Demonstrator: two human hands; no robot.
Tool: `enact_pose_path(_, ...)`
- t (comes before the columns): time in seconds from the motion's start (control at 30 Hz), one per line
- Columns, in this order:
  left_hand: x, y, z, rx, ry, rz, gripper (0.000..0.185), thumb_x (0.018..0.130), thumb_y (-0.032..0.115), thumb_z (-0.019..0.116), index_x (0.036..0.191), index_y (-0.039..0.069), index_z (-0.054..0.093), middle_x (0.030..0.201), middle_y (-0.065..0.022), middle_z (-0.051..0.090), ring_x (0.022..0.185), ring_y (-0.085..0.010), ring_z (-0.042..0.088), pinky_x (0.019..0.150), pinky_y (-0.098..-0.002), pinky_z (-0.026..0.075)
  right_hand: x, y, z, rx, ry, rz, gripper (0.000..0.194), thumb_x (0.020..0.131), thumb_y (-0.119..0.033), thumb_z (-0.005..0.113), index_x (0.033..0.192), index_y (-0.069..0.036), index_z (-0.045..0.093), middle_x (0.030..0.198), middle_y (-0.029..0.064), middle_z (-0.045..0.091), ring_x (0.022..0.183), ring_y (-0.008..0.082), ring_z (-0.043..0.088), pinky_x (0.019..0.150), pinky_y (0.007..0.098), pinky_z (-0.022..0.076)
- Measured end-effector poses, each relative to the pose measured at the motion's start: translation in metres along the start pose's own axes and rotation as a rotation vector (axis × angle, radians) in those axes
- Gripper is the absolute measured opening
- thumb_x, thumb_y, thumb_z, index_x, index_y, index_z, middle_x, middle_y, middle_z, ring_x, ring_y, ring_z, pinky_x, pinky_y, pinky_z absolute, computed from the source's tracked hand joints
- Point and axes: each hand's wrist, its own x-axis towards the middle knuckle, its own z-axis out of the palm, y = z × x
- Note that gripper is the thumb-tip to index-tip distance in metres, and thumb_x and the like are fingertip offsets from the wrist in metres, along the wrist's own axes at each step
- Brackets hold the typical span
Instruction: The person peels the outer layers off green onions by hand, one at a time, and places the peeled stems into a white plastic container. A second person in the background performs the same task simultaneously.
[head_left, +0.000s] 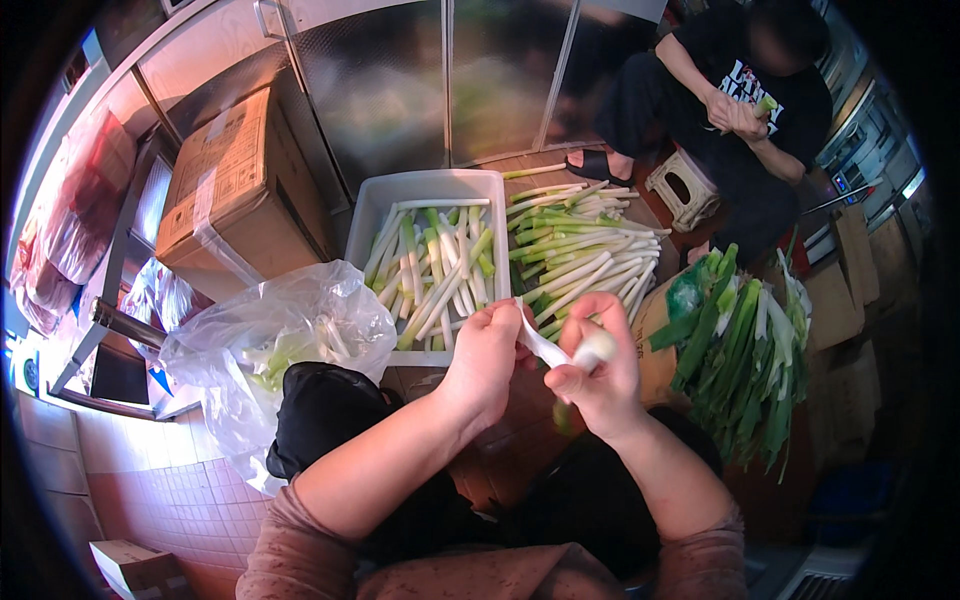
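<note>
My left hand (491, 352) pinches one end of a white outer layer (540, 345) that stretches across to a scallion stalk (596, 350). The stalk's pale root end shows in my right hand (604, 375), whose fingers curl round it; its green part hangs blurred below. In front of my hands is a white plastic tub (429, 177) holding white and pale green stalks. To its right a heap of similar stalks (585, 247) lies on the floor. A clear plastic bag (337, 292) with leafy scraps lies left of my left hand.
Leafy green scallion tops (742, 360) stand at the right. A cardboard box (225, 187) is at the left, metal doors (375, 75) behind the tub. At the upper right a person (750, 112) sits with a stalk in both hands, near a plastic stool (682, 187).
</note>
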Motion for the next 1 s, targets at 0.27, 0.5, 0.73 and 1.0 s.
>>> enact_pose_path(0.27,-0.006,0.012,-0.004,-0.328,-0.133,0.201,0.021,0.094,0.022,0.035,0.091,0.008,0.050,0.084,-0.0114,0.060,0.084,-0.0276,0.059,0.092,-0.0444,0.042,0.014,-0.009,-0.031,-0.722,0.226,-0.088,0.018,0.087,-0.017,0.064,0.081,-0.001,0.056,0.072,0.0032,0.058,0.064,0.0086,0.053,0.057,0.0233,0.0434)
enact_pose_path(0.5,-0.015,0.070,-0.034,-0.185,-0.263,0.481,0.019,0.094,0.031,0.038,0.091,0.015,0.047,0.055,0.0049,0.029,0.046,-0.0069,0.022,0.043,-0.0226,0.020,0.017,-0.007,-0.063,-0.718,0.230,-0.002,0.013,0.085,-0.003,0.062,0.095,-0.001,0.053,0.084,0.0026,0.056,0.083,0.0141,0.060,0.080,0.0297,0.0501)
enact_pose_path(0.73,-0.010,0.027,-0.012,0.619,-0.357,0.431,0.030,0.081,0.011,0.070,0.108,0.001,0.060,0.066,0.0063,0.050,0.057,-0.0013,0.044,0.051,-0.0166,0.035,0.001,-0.013,-0.032,-0.451,0.038,-0.012,0.064,0.081,-0.022,0.069,0.132,-0.002,0.037,0.098,0.0067,0.060,0.088,0.0121,0.060,0.078,0.0254,0.0479)
enact_pose_path(1.0,-0.007,0.026,-0.014,0.646,-0.464,0.519,0.012,0.074,0.005,0.069,0.085,0.001,0.069,0.073,-0.0029,0.063,0.064,-0.0038,0.056,0.058,-0.0200,0.046,-0.004,-0.018,-0.019,-0.288,-0.088,0.048,0.073,0.078,-0.021,0.070,0.140,-0.004,0.034,0.107,0.0028,0.056,0.090,0.0080,0.055,0.079,0.0235,0.0481)
